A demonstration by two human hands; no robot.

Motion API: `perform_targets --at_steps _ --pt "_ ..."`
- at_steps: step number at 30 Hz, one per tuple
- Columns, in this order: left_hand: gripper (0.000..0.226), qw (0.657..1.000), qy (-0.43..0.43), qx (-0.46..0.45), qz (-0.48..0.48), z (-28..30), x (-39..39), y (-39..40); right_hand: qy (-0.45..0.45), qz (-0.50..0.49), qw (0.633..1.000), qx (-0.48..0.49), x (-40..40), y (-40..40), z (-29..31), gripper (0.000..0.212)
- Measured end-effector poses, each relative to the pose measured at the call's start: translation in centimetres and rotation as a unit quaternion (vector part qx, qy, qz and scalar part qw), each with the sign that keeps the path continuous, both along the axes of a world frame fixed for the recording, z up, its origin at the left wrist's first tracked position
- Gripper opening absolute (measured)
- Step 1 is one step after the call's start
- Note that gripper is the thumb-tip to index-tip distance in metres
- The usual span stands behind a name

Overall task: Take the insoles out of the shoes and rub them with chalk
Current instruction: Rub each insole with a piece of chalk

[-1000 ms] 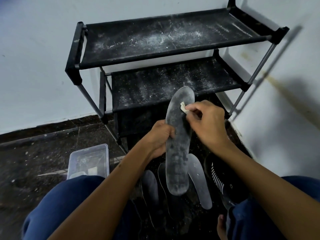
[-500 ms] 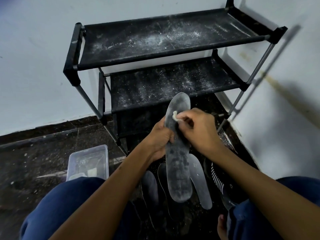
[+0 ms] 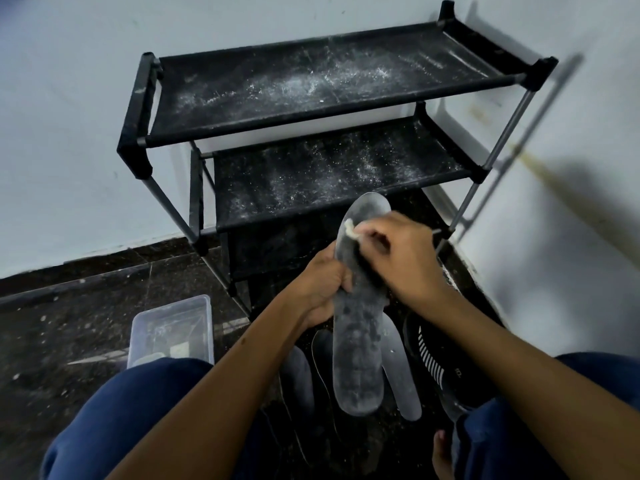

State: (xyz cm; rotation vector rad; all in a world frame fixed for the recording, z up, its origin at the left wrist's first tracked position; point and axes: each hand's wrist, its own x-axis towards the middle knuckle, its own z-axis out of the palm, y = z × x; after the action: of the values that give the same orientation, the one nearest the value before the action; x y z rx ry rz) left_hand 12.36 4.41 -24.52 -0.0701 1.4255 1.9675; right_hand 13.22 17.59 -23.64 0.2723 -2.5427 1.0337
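1. On a dark speckled stone floor (image 3: 69, 327) in the corner of a pale-walled room, a seated person in blue trousers (image 3: 114, 427) works over a grey insole (image 3: 358, 341).

2. Left hand (image 3: 323, 289) grips the insole at its left edge about midway, fingers curled round it, holding it lengthwise with the toe end pointing away toward the rack.

3. Right hand (image 3: 401, 258) pinches a small white piece of chalk (image 3: 349, 228) between fingertips and thumb, the chalk pressed against the insole's upper left edge near the toe.

4. Pale blotchy powder marks cover the insole's face, heaviest toward the heel.

5. Directly beyond the hands stands a black fabric shoe rack (image 3: 311, 81) on grey metal poles, its two visible shelves streaked and dusted with white powder; it sits against the back wall (image 3: 69, 116), its right end close to the side wall.

6. More insoles (image 3: 401, 368) lie flat on the floor beneath the held one, partly hidden by it.

7. A black shoe (image 3: 436, 358) with white stripes rests on the floor to the right, just beside those insoles.

8. A clear plastic box (image 3: 173, 327) sits on the floor at left, by the person's knee, with pale pieces inside.

9. White flecks scatter across the floor, and a dark skirting band runs along the foot of the back wall.
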Motion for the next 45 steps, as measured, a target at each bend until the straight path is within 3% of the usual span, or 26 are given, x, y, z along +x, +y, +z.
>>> perform_targets --at_steps 4,10,15,21,27,33,37,41,45 --pt "0.075 0.999 -0.013 0.005 -0.052 0.1 0.4 0.2 0.006 -0.106 0.994 0.002 -1.2 1.6 0.2 0.016" --pt "0.095 0.999 0.033 0.014 -0.025 -0.1 0.4 0.1 0.007 0.035 0.999 -0.009 0.2 -0.3 -0.1 0.015" --pt "0.081 0.997 0.050 0.017 -0.065 0.2 0.6 0.2 0.022 -0.062 0.998 -0.019 -0.7 0.8 0.4 0.024" --pt "0.073 0.996 0.058 -0.062 -0.018 -0.4 0.4 -0.3 -0.001 0.085 0.996 0.006 1.2 -1.2 -0.3 0.019" --pt "0.089 0.994 0.086 -0.015 -0.071 0.1 0.5 -0.2 0.032 -0.016 0.999 0.025 0.2 -0.7 0.0 0.014" --pt "0.051 0.991 0.104 -0.072 -0.042 -0.6 0.3 -0.5 0.012 0.049 0.995 -0.085 1.1 -1.7 -0.3 0.012" --pt "0.081 0.992 0.116 -0.017 -0.055 -0.3 0.7 0.3 0.035 -0.039 0.994 -0.101 0.1 -1.0 0.4 0.015" --pt "0.089 0.988 0.135 -0.022 -0.069 -0.6 0.9 1.1 0.044 -0.066 0.991 -0.105 -0.1 -0.9 0.7 0.017" --pt "0.059 0.990 0.134 -0.046 -0.026 -1.0 0.5 0.6 0.016 -0.002 0.993 -0.119 1.1 -2.0 0.0 0.016"
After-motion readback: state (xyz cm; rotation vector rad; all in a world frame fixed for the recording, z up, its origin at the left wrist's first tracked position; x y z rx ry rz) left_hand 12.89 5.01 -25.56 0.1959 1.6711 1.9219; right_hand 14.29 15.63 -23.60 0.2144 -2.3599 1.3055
